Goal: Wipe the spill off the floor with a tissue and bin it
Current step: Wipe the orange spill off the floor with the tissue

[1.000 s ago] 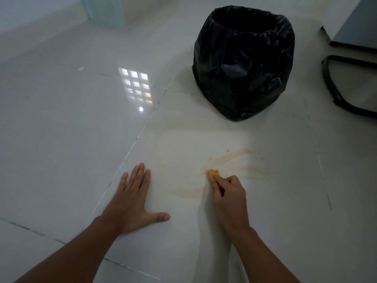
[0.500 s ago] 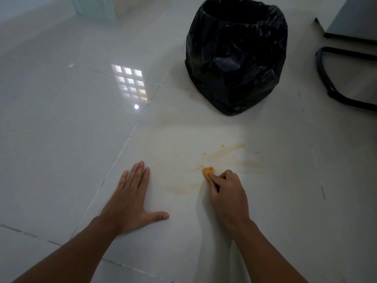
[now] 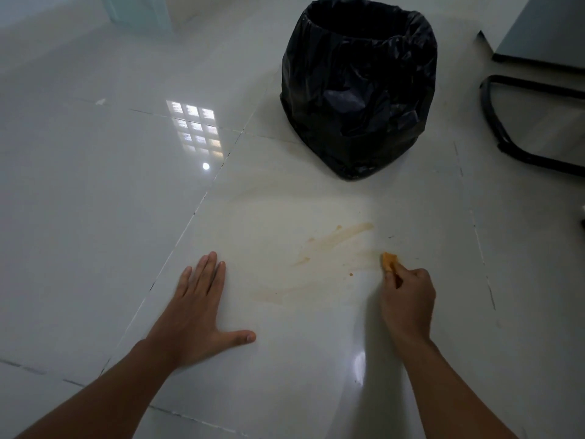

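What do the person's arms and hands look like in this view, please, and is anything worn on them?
Both forearms are bare up to the frame edge: no sleeves show. The left hand and right hand wear no gloves, and no rings, watch or bracelets are visible. The nails look short and unpainted, though the dim light hides finer detail.

Indoor room, possibly a home or office: glossy white tiled floor (image 3: 95, 201), bin lined with black bag (image 3: 357, 90), black chair base (image 3: 506, 131) partly visible, dim light.
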`<state>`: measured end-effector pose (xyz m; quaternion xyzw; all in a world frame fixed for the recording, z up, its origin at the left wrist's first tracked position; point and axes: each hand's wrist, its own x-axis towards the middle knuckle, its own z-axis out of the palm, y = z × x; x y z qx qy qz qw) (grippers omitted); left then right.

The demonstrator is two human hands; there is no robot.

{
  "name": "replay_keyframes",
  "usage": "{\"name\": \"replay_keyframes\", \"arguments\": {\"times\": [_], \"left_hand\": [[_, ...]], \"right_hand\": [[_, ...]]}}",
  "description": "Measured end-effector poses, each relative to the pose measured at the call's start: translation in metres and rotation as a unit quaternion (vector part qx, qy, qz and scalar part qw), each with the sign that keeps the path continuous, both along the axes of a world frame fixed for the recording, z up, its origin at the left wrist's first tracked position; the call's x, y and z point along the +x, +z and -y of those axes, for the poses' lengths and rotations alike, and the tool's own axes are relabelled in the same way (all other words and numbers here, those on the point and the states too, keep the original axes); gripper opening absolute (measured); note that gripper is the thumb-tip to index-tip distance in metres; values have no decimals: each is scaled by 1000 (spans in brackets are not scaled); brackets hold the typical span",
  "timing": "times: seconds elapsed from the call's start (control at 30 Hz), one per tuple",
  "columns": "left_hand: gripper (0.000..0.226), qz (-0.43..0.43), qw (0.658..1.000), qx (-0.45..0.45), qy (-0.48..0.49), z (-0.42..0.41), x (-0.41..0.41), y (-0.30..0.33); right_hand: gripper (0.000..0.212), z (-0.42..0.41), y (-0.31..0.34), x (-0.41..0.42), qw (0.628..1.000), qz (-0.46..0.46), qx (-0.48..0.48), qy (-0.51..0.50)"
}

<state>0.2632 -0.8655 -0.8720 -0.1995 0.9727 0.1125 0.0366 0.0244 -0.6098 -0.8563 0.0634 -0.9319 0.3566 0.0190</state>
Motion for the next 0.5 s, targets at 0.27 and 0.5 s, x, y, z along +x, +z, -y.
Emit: {"name": "replay_keyframes", "arguments": {"times": [0.27,0.5], "left_hand": [[138,10,1000,-15,-4,0,0,-2],[138,3,1000,-18,-7,0,1,-2]], "right_hand": [[22,59,-11,56,979,-50,27,194],[25,46,6,41,988,-39,-75,129]]}}
